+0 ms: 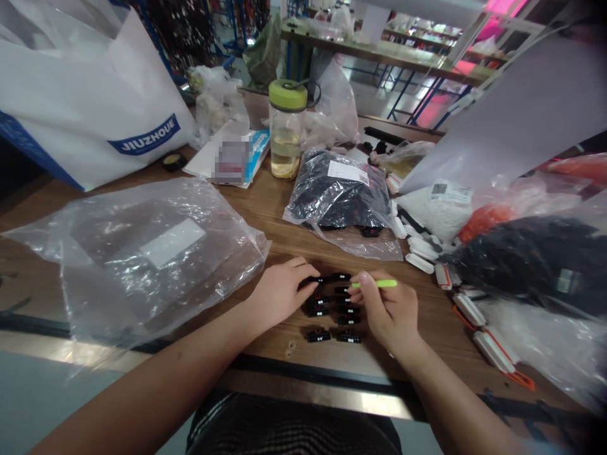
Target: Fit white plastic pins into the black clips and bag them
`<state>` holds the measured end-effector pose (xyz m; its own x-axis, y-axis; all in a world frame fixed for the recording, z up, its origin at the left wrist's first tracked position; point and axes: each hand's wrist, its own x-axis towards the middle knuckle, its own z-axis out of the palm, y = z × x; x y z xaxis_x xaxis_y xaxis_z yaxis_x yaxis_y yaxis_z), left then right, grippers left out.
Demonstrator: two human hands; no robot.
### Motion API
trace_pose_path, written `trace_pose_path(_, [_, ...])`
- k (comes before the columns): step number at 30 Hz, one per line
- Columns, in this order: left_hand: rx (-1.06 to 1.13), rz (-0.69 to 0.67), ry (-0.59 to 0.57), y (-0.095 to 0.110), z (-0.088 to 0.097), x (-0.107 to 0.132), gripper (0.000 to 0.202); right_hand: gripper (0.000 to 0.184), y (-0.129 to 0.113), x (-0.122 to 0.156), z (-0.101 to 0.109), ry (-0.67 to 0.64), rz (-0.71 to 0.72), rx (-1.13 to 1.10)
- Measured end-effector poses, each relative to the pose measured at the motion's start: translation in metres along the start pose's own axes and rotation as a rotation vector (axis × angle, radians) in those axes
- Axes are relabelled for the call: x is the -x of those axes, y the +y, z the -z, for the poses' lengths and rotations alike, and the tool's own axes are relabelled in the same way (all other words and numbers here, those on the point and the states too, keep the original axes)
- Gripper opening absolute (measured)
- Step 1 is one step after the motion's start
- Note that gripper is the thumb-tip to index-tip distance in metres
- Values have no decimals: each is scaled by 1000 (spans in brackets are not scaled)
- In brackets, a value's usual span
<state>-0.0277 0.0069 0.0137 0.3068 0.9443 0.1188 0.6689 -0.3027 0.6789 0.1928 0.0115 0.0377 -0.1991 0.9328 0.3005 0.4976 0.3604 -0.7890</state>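
Note:
Black plastic connectors (349, 338) with small white dots lie in two short columns on the wooden table. My left hand (282, 291) reaches in from the left, its fingertips closed on a black connector (320, 279) at the top of the left column. In my right hand (391, 309) is a slim yellow-green pen (382, 284), pinched between thumb and fingers and lying nearly level. The pen's left end is close to the top connectors of the right column; whether it touches one I cannot tell.
A clear plastic bag (118, 259) lies left. Behind are a bottle with green lid (286, 129), a bag of black parts (339, 189) and a white carrier bag (95, 95). White and orange pieces (493, 351) and more bags (526, 259) lie right.

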Motion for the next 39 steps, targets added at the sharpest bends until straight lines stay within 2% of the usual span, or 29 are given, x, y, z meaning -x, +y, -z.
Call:
trace_pose_path(4, [-46, 2, -24, 1, 1, 0, 17, 24, 1, 2, -2, 0, 31, 25])
trace_pose_path(8, [-34, 0, -23, 0, 10, 3, 27, 25, 4, 2, -2, 28, -3, 2])
trace_pose_path(12, [76, 46, 52, 4, 26, 10, 11, 27, 6, 1, -1, 42, -34, -48])
trace_pose_path(15, [169, 51, -28, 10, 32, 15, 12, 28, 6, 1, 0, 48, -53, -107])
trace_pose_path(18, [147, -5, -114, 14, 29, 17, 11, 28, 5, 4, 1, 28, -60, -143])
trace_pose_path(21, [79, -40, -100, 14, 22, 18, 18, 26, 3, 7, 0, -3, -46, -158])
trace_pose_path(27, [6, -54, -133, 13, 15, 18, 17, 25, 1, 11, -3, -59, 1, -119])
trace_pose_path(39, [60, -34, -167, 13, 9, 16, 15, 22, 2, 10, -7, -86, 42, -108])
